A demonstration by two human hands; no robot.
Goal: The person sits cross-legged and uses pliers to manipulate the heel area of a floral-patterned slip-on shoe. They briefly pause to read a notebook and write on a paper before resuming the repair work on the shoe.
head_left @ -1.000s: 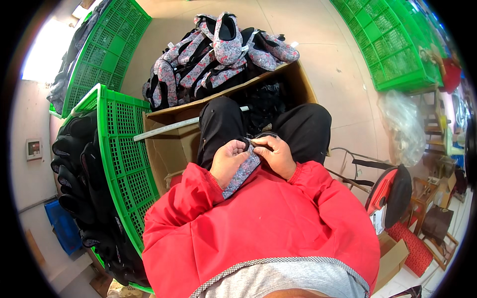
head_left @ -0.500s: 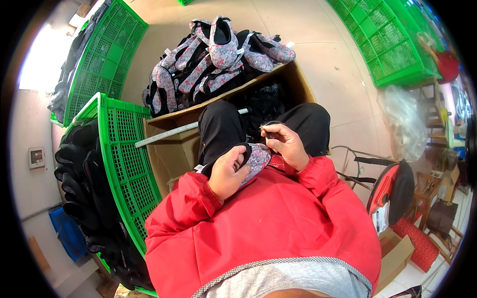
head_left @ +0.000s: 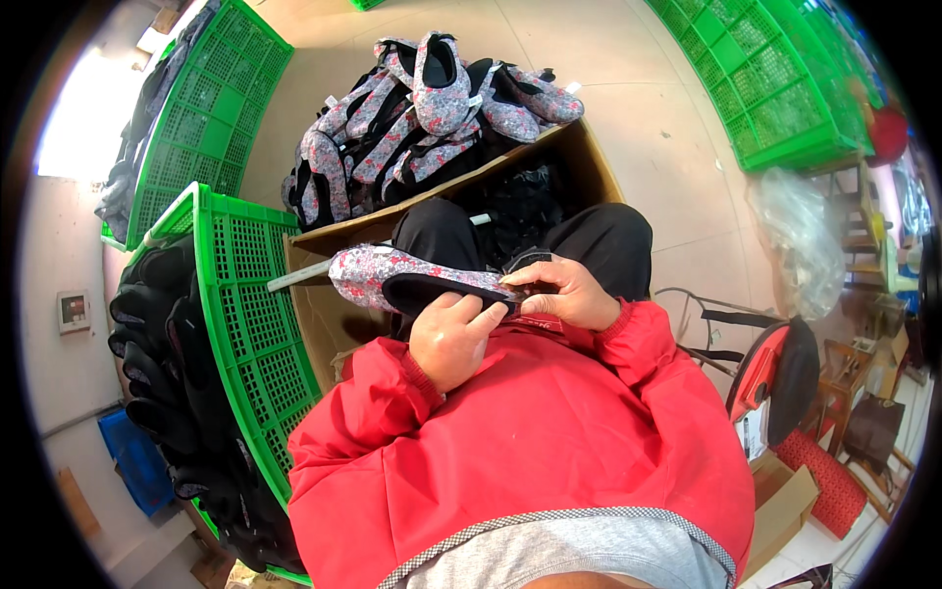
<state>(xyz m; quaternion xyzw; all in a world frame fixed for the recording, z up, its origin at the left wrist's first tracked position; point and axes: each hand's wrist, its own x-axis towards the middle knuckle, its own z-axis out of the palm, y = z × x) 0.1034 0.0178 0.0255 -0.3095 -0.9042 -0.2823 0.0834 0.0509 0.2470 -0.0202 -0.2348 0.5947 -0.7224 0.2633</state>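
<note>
Floral shoe: here it is, floral shoe (head_left: pixel 368 275) lying sideways in front of the red jacket (head_left: pixel 520 422), toe out to the left, heel in at the middle, dark opening facing the wearer.
Left hand: the left hand (head_left: pixel 454 341) has its fingers curled over the near edge of the opening, gripping it close to the heel.
Right hand: and the right hand (head_left: pixel 574 292), thumb and fingers narrowed to a pinch right at the heel end.
Box edge: the cardboard box (head_left: pixel 319 324) sits around the knees, its far rim slanting up to the right; the toe hangs over its left part.
Tight side: a green crate (head_left: pixel 245 285) stands hard against the box on the left, packed with black shoes (head_left: pixel 162 373).
Far side: a heap of floral shoes (head_left: pixel 442 108) crowds just beyond the rim.
Open room: right of the black trousers (head_left: pixel 608 245), bare floor (head_left: pixel 667 167) runs out to a clear plastic bag (head_left: pixel 800 245) and another green crate (head_left: pixel 775 79).
Hidden: the shoe and a knee cover stretches of the pale rod (head_left: pixel 299 277); the left palm is out of sight.
Hard to read: some dark bit at the right fingertips, too small to name.
Cut off: the right-hand crate leaves through the top edge.
</note>
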